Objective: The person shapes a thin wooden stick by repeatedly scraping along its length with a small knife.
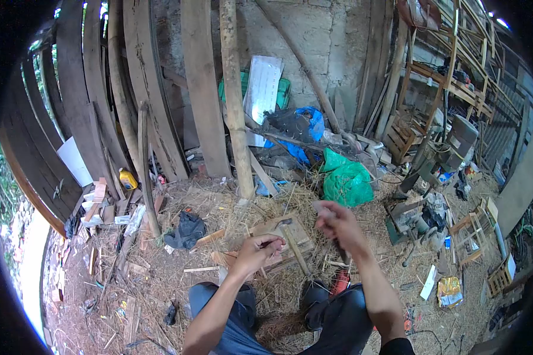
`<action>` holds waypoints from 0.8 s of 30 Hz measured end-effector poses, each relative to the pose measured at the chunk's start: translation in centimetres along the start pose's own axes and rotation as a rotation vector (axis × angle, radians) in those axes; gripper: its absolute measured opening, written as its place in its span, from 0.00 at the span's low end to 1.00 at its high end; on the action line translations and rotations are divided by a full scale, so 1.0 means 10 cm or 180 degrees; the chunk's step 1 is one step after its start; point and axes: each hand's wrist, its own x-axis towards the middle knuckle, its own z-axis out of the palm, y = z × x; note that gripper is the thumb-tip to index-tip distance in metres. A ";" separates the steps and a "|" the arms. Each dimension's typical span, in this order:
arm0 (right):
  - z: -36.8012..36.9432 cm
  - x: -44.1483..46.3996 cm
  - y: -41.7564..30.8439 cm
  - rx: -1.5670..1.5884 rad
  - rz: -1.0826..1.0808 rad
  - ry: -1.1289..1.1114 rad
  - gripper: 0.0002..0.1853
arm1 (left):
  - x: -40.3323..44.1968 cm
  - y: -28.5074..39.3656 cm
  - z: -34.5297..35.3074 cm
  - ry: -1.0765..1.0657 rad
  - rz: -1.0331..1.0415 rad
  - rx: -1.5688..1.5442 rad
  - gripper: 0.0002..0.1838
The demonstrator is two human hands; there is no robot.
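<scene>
My left hand [256, 254] is raised over the ground in front of my knees, thumb and fingers curled together. Anything between its fingertips is too small to make out. My right hand [342, 228] is higher and to the right, its fingers bent inward. A pale patch shows at its fingertips, too blurred to name. Between and below the hands, a hammer [296, 251] with a wooden handle lies across a wooden board [302, 234], its head pointing away from me. Close to my right leg is a red object [340, 281], partly hidden.
Straw and wood scraps cover the ground. A black plastic bag [186, 231] lies left, a green sack [346, 180] ahead. A wooden post [234, 100] stands in front of me. On the right are a machine [435, 154] and a small wooden frame [469, 239].
</scene>
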 end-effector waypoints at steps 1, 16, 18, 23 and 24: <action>0.11 0.00 0.07 -0.0219 0.0118 -0.0267 0.11 | 0.01 -0.01 0.02 0.0044 0.0006 -0.0025 0.09; 0.23 0.03 0.12 -0.0212 0.0462 -0.0778 0.11 | -0.07 0.11 0.17 0.0373 0.0741 0.1305 0.07; 0.23 0.03 0.11 -0.0292 0.0449 -0.0713 0.12 | -0.07 0.10 0.18 0.0409 0.0832 0.1405 0.07; 0.19 0.07 0.15 -0.0324 0.0524 -0.0653 0.13 | -0.08 0.15 0.18 0.0441 0.0872 0.1612 0.07; 0.19 0.07 0.14 -0.0336 0.0523 -0.0657 0.13 | -0.08 0.15 0.17 0.0449 0.0943 0.1639 0.07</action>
